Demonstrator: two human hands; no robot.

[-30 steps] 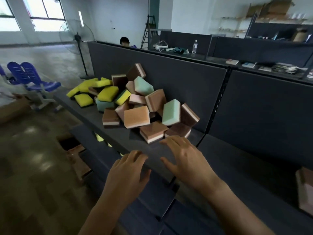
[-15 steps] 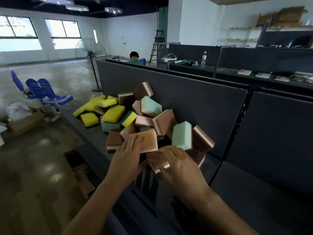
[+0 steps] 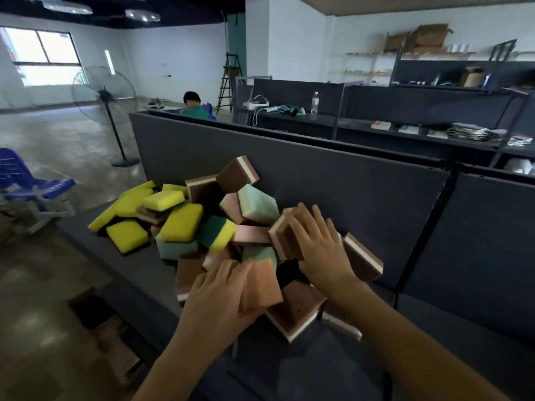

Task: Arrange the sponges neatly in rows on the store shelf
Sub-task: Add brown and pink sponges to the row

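Since half a second ago both hands have pushed deeper into the heap; the right one has left the low front sponge for a higher one.

My left hand (image 3: 220, 296) grips the orange sponge (image 3: 263, 285). Its fingers (image 3: 231, 269) curl over the sponge's near-left edge, thumb tucked under, and the sponge tilts up. My right hand (image 3: 321, 247) is on a tilted brown sponge (image 3: 282, 238) with a white layer. The fingers spread over its brown face with the thumb at its lower edge, a loose grasp. Both forearms come in from bottom of frame.

The sponge pile (image 3: 254, 205) is unsorted: brown, pink, mint and orange pieces, with yellow sponges (image 3: 182, 222) to the left. All of it sits on the dark grey shelf (image 3: 139, 264), leaning on its back panel (image 3: 333, 183).

Room: polished floor (image 3: 43, 285), standing fan (image 3: 104, 92), blue chair (image 3: 34, 186), ladder (image 3: 230, 79). A seated person (image 3: 193, 107) is behind the panel. There is a water bottle (image 3: 315, 102) on the far shelving and cardboard boxes (image 3: 428, 36) up top.

Print on the far items is too small to read.
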